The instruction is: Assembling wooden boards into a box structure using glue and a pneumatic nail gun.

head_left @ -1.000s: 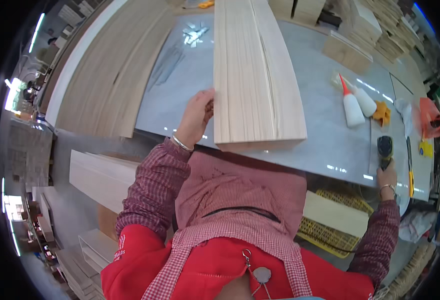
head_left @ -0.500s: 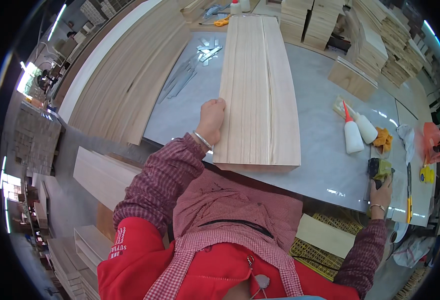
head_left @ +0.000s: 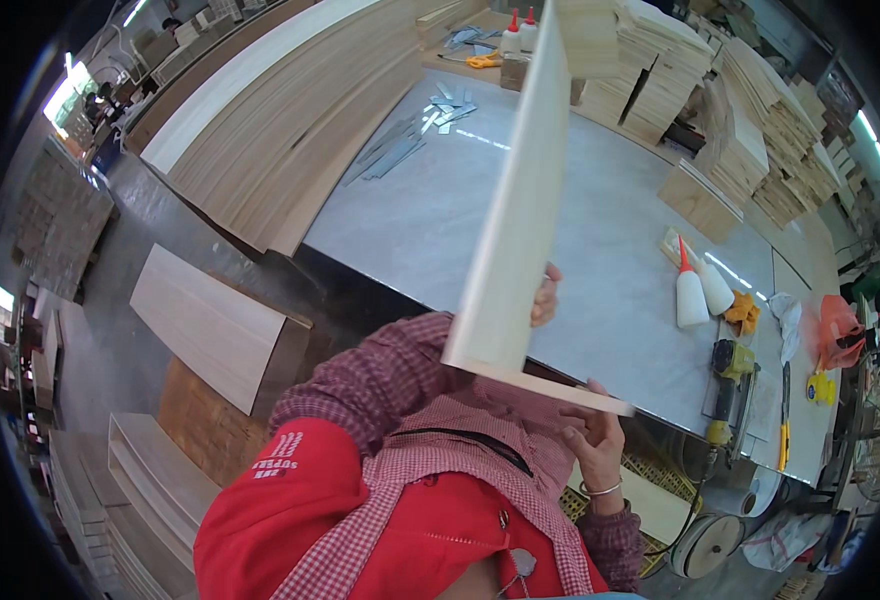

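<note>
A long pale wooden panel with a short end piece, seemingly part of a shallow box [head_left: 520,210], stands tilted on edge above the near side of the table. My left forearm passes behind it, and my left hand [head_left: 544,296] shows at its right side, fingers curled against the wood; part of that hand is hidden. At the near end, my right hand [head_left: 600,440] has its thumb and fingers around the end piece [head_left: 560,390]. A yellow-green and black nail gun [head_left: 728,385] lies at the table's right front edge, apart from my right hand.
White glue bottles [head_left: 692,298] with red tips and an orange cloth [head_left: 742,313] lie right on the grey table [head_left: 410,230]. Thin metal strips [head_left: 390,150] lie far left. Wooden boards [head_left: 280,130] are stacked to the left, more wood stacks [head_left: 650,70] at the back.
The wooden box went from lying flat to standing tilted on edge. My right hand let go of the nail gun and moved left to the box's near end; my left hand shifted right with the box.
</note>
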Action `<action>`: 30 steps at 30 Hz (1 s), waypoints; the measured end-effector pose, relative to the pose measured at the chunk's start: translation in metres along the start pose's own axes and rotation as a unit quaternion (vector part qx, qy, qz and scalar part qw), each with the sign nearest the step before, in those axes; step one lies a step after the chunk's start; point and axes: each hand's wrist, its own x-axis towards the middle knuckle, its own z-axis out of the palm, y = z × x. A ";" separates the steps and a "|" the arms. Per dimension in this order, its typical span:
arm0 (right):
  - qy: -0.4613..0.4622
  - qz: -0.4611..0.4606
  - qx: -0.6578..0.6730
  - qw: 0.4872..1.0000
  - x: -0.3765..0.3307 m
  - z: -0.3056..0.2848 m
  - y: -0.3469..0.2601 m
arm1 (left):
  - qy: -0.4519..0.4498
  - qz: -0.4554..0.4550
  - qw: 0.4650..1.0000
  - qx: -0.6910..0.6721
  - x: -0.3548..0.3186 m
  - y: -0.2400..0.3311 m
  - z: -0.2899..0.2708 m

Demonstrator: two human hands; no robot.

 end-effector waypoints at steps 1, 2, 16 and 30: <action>-0.002 -0.009 0.012 1.000 0.000 0.005 -0.001 | -0.033 -0.005 0.999 -0.025 0.008 -0.010 0.002; -0.004 -0.019 0.022 1.000 -0.001 0.008 -0.001 | -0.066 0.008 0.995 -0.071 0.009 -0.024 -0.012; 0.115 -0.020 -0.104 0.988 0.027 0.030 -0.007 | 0.274 -0.210 0.937 0.053 -0.065 -0.049 0.033; 0.148 -0.085 -0.175 0.970 0.058 0.040 0.040 | 0.444 -0.106 0.714 0.532 -0.135 0.055 0.096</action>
